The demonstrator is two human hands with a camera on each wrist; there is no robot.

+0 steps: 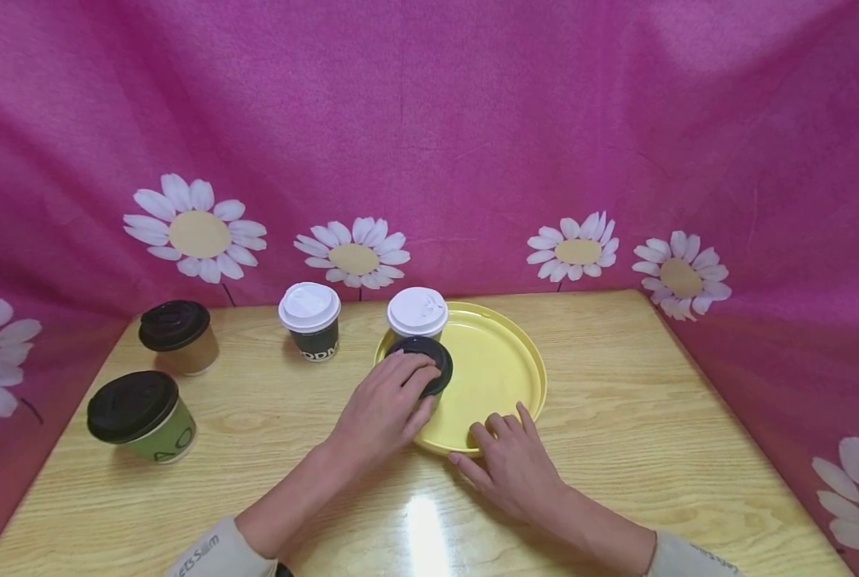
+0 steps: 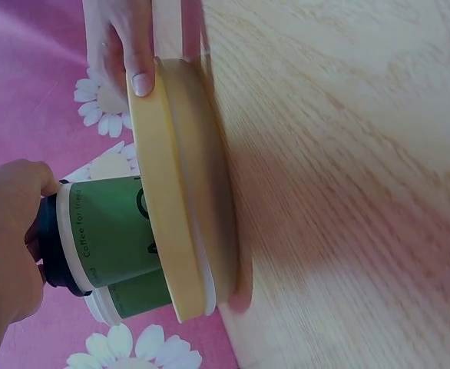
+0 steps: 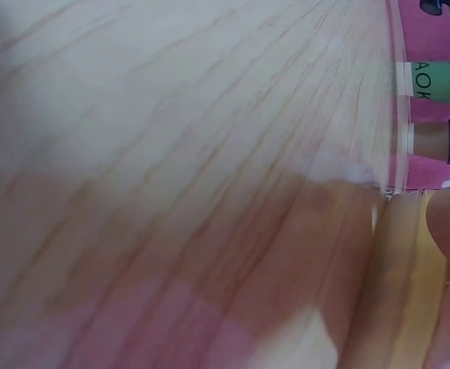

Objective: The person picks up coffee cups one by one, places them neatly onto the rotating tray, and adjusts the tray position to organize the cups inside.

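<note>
My left hand point(image 1: 382, 401) grips a green paper coffee cup point(image 2: 114, 231) from above, its fingers round the black lid point(image 1: 421, 344). The cup is upright on the left part of a round yellow tray point(image 1: 494, 361). Just behind it on the tray stands another cup with a white lid point(image 1: 417, 311), partly hidden by the first. At the tray's front edge, my right hand point(image 1: 516, 469) pinches the rim, thumb outside and fingers inside. Whether the gripped cup bears fully on the tray bottom is hidden.
Left of the tray on the wooden table point(image 1: 617, 385) stand a dark cup with a white lid point(image 1: 317, 340), a brown cup with a black lid point(image 1: 193, 353) and a green cup with a black lid point(image 1: 163, 433). A pink flowered cloth point(image 1: 458, 144) encloses the back and sides.
</note>
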